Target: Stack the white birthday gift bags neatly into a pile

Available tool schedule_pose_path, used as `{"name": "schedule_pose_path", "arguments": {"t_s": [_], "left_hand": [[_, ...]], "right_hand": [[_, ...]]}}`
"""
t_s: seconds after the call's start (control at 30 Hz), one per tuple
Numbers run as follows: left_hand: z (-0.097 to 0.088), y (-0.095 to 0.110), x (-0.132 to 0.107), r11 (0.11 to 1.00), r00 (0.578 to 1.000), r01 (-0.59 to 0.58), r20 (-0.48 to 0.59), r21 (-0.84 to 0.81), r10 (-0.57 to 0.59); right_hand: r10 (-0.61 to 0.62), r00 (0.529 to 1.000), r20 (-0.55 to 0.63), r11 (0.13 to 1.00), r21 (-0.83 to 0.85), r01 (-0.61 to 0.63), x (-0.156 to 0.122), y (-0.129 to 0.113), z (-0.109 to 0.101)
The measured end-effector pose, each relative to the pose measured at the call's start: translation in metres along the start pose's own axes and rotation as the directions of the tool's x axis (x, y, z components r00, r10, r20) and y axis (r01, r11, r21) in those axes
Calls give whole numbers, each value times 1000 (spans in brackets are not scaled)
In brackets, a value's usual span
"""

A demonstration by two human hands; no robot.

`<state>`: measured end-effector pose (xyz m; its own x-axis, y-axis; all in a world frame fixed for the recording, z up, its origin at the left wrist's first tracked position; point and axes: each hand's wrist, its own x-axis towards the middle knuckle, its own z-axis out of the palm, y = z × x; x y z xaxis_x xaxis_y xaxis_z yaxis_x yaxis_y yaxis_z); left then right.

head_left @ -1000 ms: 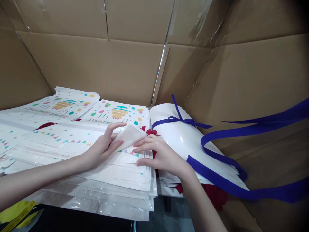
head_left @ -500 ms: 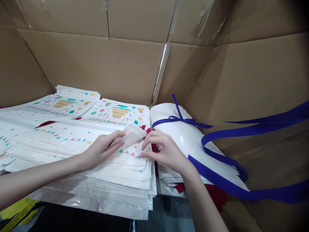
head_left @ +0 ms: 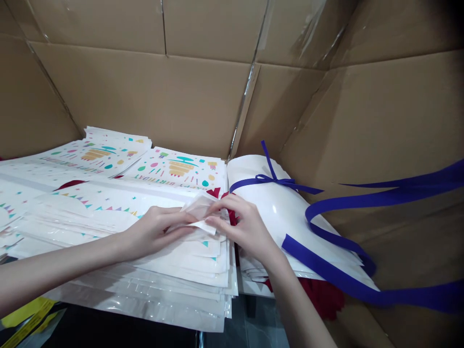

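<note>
A thick stack of white plastic bags [head_left: 152, 270] printed with coloured triangles lies in front of me. My left hand [head_left: 154, 232] and my right hand [head_left: 242, 224] meet over its far right corner. Both pinch the lifted corner of the top bag [head_left: 199, 210], fingers closed on the thin film. A bit of red ribbon [head_left: 226, 200] shows just behind my right fingers.
Birthday-print sheets [head_left: 174, 169] lie behind the stack. To the right sits a pile of white sheets [head_left: 275, 203] tied with a blue ribbon [head_left: 344, 237] that trails off right. Cardboard walls [head_left: 203, 92] close in behind and on the right. A yellow packet [head_left: 25, 316] lies at lower left.
My right hand has risen from lying flat on the stack and closed on the bag's corner beside my left hand. The lifted corner is now crumpled between both hands.
</note>
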<state>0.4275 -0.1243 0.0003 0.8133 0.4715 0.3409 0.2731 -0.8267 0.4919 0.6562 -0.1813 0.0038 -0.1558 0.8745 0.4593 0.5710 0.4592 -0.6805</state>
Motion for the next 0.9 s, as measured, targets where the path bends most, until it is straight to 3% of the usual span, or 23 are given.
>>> {"name": "schedule_pose_path", "arguments": {"t_s": [0.07,0.23,0.37,0.47,0.6,0.73,0.8,0.9], "left_hand": [[0,-2,2,997,998,67,-7,-34,-67],[-3,-3,4,979,987,162,15,-121,-162],[2,-7,1,969,974,213,-52,-126,-220],[4,-9,-2,979,975,160,-134,-127,-176],[2,-6,-3,999,1000,20,14,-42,-20],[3,-5,-1,999,998,33,-47,6,-32],[6,-8,-1,995,992,97,-79,0,-97],[9,-13,-2,991,975,133,-175,-16,-134]], "right_hand": [[9,1000,-29,1000,18,-9,-1,2,-4],[-5,986,165,999,-51,14,-4,10,-10],[16,975,223,992,-124,12,-5,13,-5],[19,984,178,989,-147,7,-3,13,2],[27,998,65,989,-148,-17,0,10,12],[28,998,-51,998,-63,-31,0,10,5],[24,1000,4,1000,-20,-24,-1,13,-5],[44,979,199,999,-22,-41,-4,21,-15]]}}
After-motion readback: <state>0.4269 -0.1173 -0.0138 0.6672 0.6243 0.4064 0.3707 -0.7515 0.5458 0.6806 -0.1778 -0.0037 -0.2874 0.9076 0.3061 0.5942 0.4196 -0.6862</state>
